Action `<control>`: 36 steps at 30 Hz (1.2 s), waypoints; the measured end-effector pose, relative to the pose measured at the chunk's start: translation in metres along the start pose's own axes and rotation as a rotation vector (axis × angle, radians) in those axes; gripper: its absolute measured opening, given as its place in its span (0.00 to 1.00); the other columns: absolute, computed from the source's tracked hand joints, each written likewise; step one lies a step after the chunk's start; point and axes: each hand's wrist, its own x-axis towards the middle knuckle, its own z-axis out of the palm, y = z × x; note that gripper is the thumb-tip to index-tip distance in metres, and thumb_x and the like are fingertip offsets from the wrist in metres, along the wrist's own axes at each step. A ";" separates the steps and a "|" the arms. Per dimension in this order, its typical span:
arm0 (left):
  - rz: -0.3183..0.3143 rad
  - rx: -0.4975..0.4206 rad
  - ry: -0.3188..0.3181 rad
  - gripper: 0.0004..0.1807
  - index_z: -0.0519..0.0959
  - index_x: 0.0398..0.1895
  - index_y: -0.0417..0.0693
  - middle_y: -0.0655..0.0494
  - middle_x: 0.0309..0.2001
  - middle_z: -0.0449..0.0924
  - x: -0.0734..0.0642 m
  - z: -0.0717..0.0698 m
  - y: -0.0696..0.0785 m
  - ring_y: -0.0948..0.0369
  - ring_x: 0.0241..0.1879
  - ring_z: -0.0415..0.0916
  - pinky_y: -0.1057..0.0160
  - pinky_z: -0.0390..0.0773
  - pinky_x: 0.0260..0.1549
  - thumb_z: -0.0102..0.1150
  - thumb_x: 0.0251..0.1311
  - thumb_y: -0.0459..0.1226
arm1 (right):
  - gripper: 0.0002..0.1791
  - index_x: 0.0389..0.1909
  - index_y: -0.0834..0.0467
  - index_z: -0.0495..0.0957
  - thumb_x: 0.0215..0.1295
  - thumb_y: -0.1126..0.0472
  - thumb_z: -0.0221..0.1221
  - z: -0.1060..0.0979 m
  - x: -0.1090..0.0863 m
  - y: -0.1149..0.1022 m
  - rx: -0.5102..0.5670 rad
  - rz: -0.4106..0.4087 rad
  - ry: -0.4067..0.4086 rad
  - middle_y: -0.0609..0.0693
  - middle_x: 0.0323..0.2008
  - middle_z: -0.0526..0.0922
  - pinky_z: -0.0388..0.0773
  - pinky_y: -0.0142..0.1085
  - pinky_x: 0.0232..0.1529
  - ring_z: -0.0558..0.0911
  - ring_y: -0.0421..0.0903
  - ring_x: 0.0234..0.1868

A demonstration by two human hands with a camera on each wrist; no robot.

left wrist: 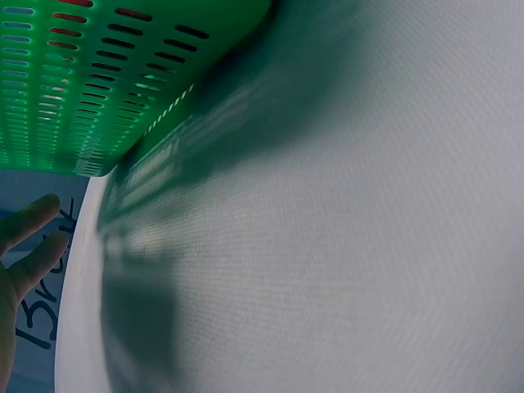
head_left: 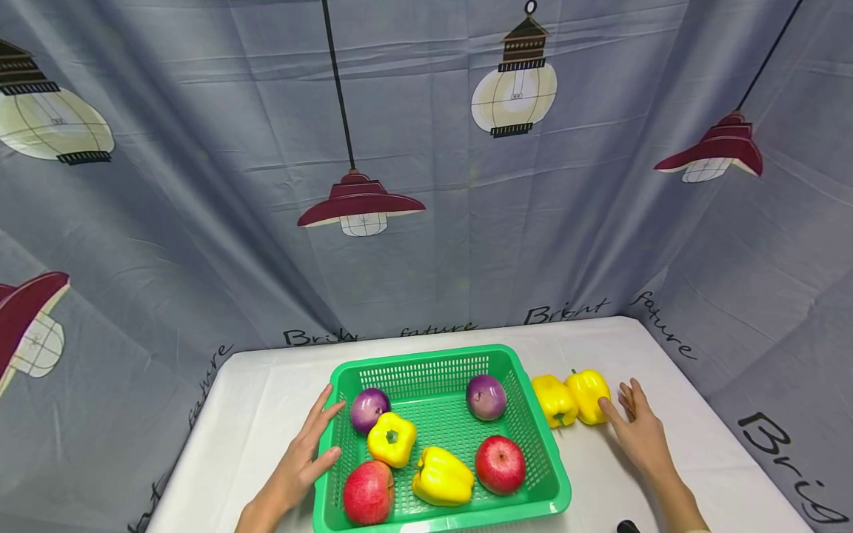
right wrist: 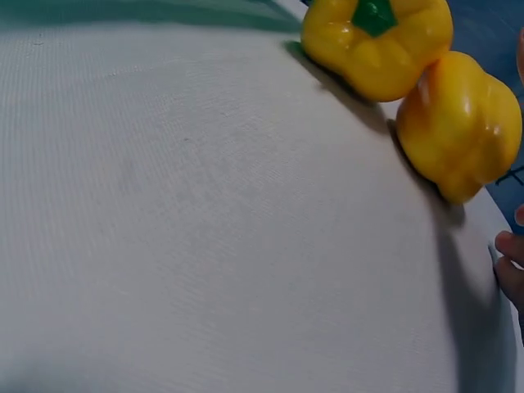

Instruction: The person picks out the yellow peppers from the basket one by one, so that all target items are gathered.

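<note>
A green plastic basket (head_left: 436, 522) with slotted walls stands on the white table. Inside are two red apples (head_left: 500, 465), two yellow bell peppers (head_left: 443, 477) and two round purple pieces of produce (head_left: 486, 397), their kind unclear. Beside its left rim is my left hand (head_left: 298, 463), fingers spread and fairly straight, holding nothing; whether they touch the rim I cannot tell. Two more yellow bell peppers (head_left: 554, 400) (right wrist: 460, 127) lie side by side right of the basket. My right hand (head_left: 641, 433) is just right of the outer pepper, fingers loosely extended, thumb close to it.
Behind the white-covered table (head_left: 266, 400) hangs a grey curtain (head_left: 426, 281) printed with lamps and lettering. A small black object (head_left: 627, 526) lies at the front edge of the head view, near the right forearm.
</note>
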 end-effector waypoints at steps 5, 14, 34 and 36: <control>0.002 -0.002 -0.002 0.36 0.64 0.75 0.45 0.47 0.80 0.45 0.000 0.000 0.000 0.46 0.75 0.54 0.28 0.65 0.55 0.56 0.60 0.35 | 0.54 0.78 0.69 0.33 0.75 0.41 0.54 -0.006 0.002 0.004 0.003 -0.040 -0.031 0.74 0.73 0.54 0.49 0.11 0.58 0.62 0.72 0.69; 0.003 0.014 0.000 0.36 0.64 0.75 0.45 0.46 0.80 0.46 0.000 0.000 0.002 0.44 0.74 0.55 0.30 0.66 0.55 0.57 0.60 0.35 | 0.53 0.78 0.69 0.36 0.73 0.44 0.57 -0.016 0.001 -0.002 -0.032 -0.099 -0.024 0.75 0.72 0.55 0.55 0.59 0.70 0.61 0.75 0.68; -0.002 -0.029 -0.008 0.36 0.63 0.76 0.46 0.47 0.81 0.44 0.000 0.001 -0.001 0.47 0.75 0.53 0.27 0.65 0.55 0.55 0.62 0.35 | 0.51 0.80 0.62 0.47 0.68 0.44 0.63 -0.030 0.010 -0.072 -0.082 -0.267 -0.080 0.71 0.73 0.58 0.56 0.74 0.60 0.59 0.75 0.70; -0.002 -0.028 -0.004 0.36 0.63 0.76 0.46 0.47 0.81 0.44 0.000 0.001 0.000 0.47 0.75 0.53 0.27 0.65 0.55 0.55 0.61 0.35 | 0.51 0.80 0.63 0.48 0.67 0.44 0.64 -0.030 0.011 -0.081 -0.100 -0.284 -0.090 0.72 0.73 0.58 0.57 0.73 0.60 0.59 0.76 0.69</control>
